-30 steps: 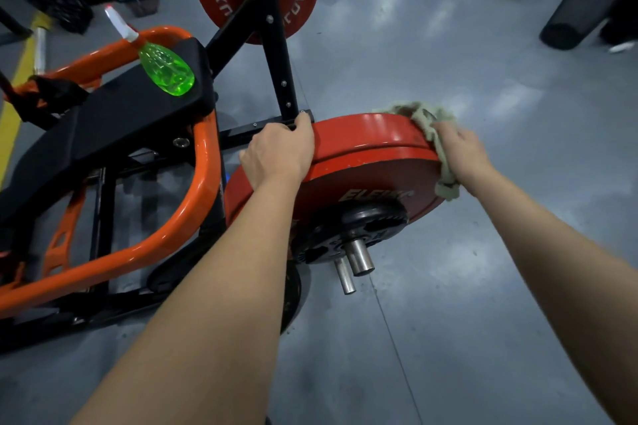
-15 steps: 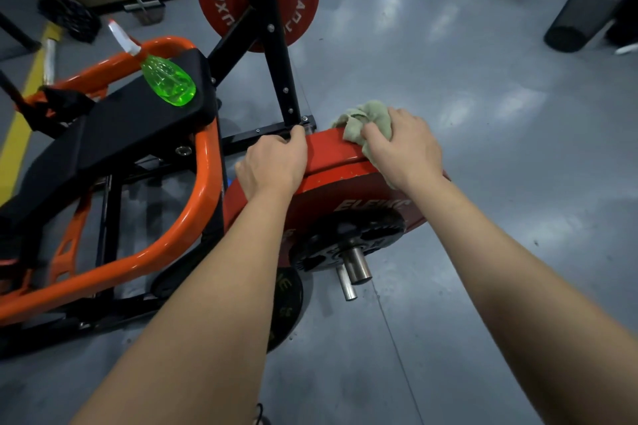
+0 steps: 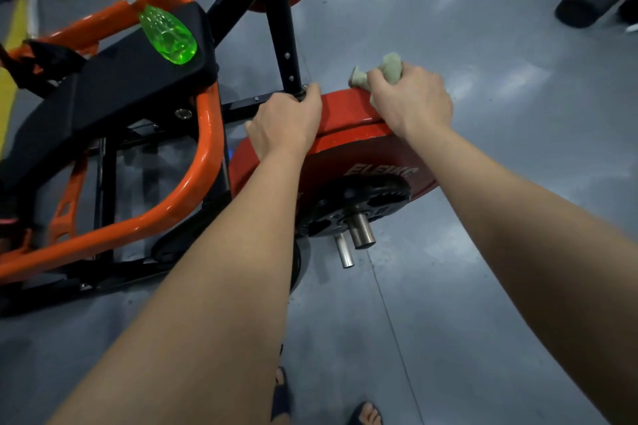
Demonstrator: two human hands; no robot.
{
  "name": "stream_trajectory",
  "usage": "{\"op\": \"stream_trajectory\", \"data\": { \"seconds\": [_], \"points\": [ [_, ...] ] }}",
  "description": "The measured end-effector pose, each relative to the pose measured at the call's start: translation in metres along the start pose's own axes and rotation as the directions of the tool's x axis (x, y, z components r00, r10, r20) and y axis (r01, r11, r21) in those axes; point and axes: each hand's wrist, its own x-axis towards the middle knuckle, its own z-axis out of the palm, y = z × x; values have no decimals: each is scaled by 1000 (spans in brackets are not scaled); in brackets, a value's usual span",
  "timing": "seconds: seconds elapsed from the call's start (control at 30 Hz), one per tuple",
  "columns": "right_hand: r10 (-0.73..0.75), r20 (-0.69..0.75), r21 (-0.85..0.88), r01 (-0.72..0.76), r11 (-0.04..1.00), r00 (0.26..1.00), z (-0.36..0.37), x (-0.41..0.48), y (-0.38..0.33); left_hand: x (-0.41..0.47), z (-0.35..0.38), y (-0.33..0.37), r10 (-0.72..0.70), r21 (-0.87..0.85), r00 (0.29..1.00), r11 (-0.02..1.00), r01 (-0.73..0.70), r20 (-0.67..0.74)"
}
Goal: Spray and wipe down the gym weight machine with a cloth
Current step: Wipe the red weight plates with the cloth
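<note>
The cloth [image 3: 386, 71] sat bunched on the plate's [image 3: 348, 145] top rim, gripped by the right hand [image 3: 412, 100] with curled fingers. The left hand [image 3: 284, 124] clasped the rim beside it. A hard wipe could likely turn the plate and pinch those fingers against the post [image 3: 281, 28]. The bottle [image 3: 168, 33], at the pad's [image 3: 103, 90] far corner, might roll off.

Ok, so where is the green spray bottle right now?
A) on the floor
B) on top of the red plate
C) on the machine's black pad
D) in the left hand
C: the green spray bottle sits on the black pad, out of both hands. The right hand grips the cloth, and the left hand holds the rim of the red plate.
</note>
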Motion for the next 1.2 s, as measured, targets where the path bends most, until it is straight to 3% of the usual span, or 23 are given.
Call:
{"op": "stream_trajectory", "data": {
  "seconds": [0.23, 0.4, 0.47, 0.57, 0.63, 0.7, 0.73, 0.8, 0.93, 1.2],
  "points": [
    [174, 133, 280, -205, 938, 976, -10, 14, 24, -3, 0, -2, 27, -19, 1000, 999, -26, 13],
    [344, 261, 306, -416, 856, 902, -11, 13, 72, 0, 4, -8, 53, -16, 999, 998, -53, 8],
    [330, 253, 292, -397, 870, 909, -11, 6, 65, 1, 5, -9, 52, -9, 998, 999, -52, 20],
    [239, 124, 308, -267, 913, 963, -16, -19, 44, 0, 6, -11, 64, -4, 997, 998, -64, 36],
    [60, 85, 332, -86, 939, 995, -17, -43, 24, -1, 3, -15, 62, -2, 998, 998, -62, 31],
    [-163, 99, 314, 125, 941, 982, -17, -54, 11, -2, 2, -18, 75, -5, 996, 997, -74, 48],
    [-205, 119, 308, 160, 938, 971, -18, -54, 7, -4, 0, -18, 76, -13, 995, 997, -75, 63],
    [-112, 157, 296, 62, 953, 981, -20, -45, 8, -6, -3, -20, 66, -30, 995, 998, -63, 80],
    [263, 165, 293, -302, 907, 951, -22, -15, 21, -2, -5, -25, 89, -73, 993, 994, -83, 73],
    [195, 11, 161, -194, 968, 981, -7, -15, 13, 3, -3, -42, 150, -177, 985, 975, -134, 81]
  ]
}}
